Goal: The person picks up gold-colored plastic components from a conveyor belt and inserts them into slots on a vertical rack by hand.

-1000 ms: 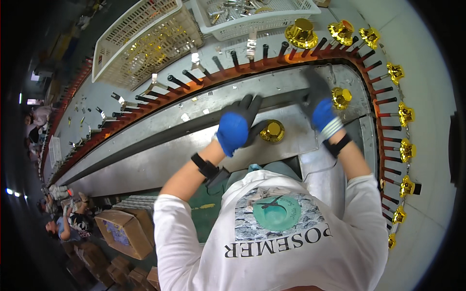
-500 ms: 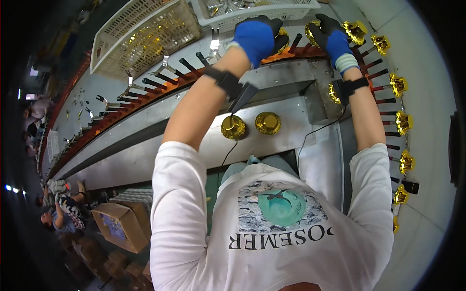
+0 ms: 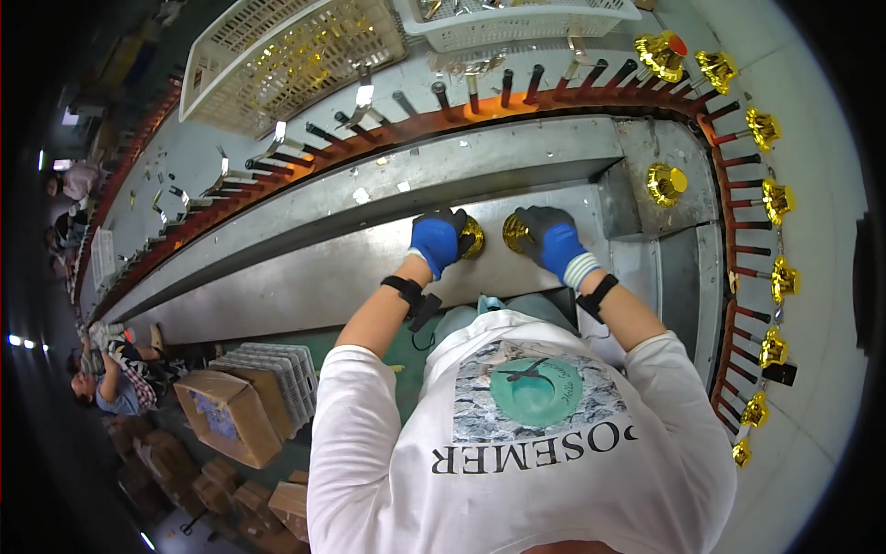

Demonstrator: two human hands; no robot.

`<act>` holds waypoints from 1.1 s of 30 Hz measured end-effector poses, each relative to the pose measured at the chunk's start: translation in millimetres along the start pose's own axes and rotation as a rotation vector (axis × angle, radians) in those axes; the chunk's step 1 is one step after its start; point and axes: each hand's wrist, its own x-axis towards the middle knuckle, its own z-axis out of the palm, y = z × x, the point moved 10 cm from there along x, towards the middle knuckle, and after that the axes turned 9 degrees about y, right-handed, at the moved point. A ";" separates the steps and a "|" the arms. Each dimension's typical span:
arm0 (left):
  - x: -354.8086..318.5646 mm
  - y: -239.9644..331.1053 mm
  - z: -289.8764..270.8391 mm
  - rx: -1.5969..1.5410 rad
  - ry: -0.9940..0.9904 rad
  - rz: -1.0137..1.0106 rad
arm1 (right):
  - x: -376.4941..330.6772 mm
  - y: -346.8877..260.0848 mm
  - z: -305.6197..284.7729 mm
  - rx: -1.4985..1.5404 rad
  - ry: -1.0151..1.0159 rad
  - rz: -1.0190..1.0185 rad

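Both of my hands are low over the grey metal bench (image 3: 351,277), in blue gloves with dark fingers. My left hand (image 3: 439,236) closes on the left side of a shiny gold, flared cup-shaped piece (image 3: 473,238). Facing it, my right hand (image 3: 548,237) grips a second gold piece (image 3: 513,232) from its right side. A small gap separates the two pieces, and my fingers partly cover both. Another gold piece (image 3: 666,185), with a flat round top and wavy rim, rests on the metal corner plate to the right.
Beyond the bench, a curved conveyor (image 3: 489,108) carries upright black-tipped rods. Several gold pieces (image 3: 778,199) ride its right stretch. A cream slotted crate (image 3: 305,69) and a white basket (image 3: 526,28) stand behind it. At left, a cardboard box (image 3: 221,420) sits near people.
Both hands have come down from the conveyor to the bench and taken hold of the two gold pieces standing there. The conveyor's gold pieces have shifted, and my view has moved slightly.
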 end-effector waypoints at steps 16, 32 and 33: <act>269.7 200.9 -277.8 -0.033 0.666 0.407 | 160.1 253.6 -374.2 -0.367 0.664 0.391; 107.8 136.1 -250.5 -0.319 0.472 0.440 | 40.2 5.2 -257.0 -0.049 0.552 -0.060; 95.7 110.5 -209.1 -0.367 0.190 0.284 | 25.4 7.1 -216.7 -0.028 0.477 -0.090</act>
